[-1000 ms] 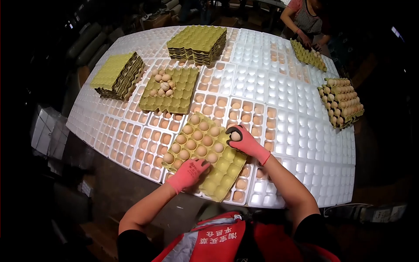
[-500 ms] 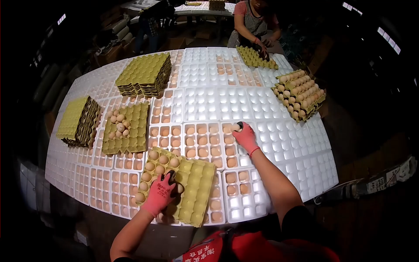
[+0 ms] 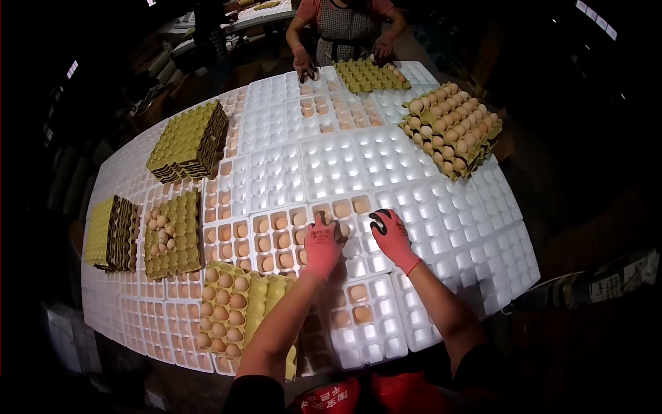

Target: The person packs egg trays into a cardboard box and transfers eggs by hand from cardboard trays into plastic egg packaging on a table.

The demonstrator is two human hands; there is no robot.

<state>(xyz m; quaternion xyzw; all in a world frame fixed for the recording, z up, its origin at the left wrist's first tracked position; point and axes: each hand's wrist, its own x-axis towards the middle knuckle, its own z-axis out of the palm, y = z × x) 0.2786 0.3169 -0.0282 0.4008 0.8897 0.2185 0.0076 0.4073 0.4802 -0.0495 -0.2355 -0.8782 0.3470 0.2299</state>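
My left hand (image 3: 323,247), in a pink glove with dark fingertips, reaches down into a white foam tray (image 3: 355,269); an egg shows beside its curled fingers. Close by on the right, my right hand (image 3: 392,238), gloved alike, has its fingers curled over the cells, with something pale between thumb and forefinger. Eggs (image 3: 361,204) sit in cells just beyond the hands. Partly beneath my left forearm lies a yellow-green egg carton (image 3: 256,303), with eggs on its left side and bare cups on its right.
Two stacks of cartons (image 3: 187,141) (image 3: 110,233) stand at the left, near a carton with loose eggs (image 3: 172,238). Stacked full cartons (image 3: 452,127) stand back right. Across the table a co-worker (image 3: 348,31) has both hands near another carton (image 3: 372,74).
The view has shifted right. My left hand has left the egg carton and come to the foam tray, beside my right hand. The co-worker's hands have spread apart.
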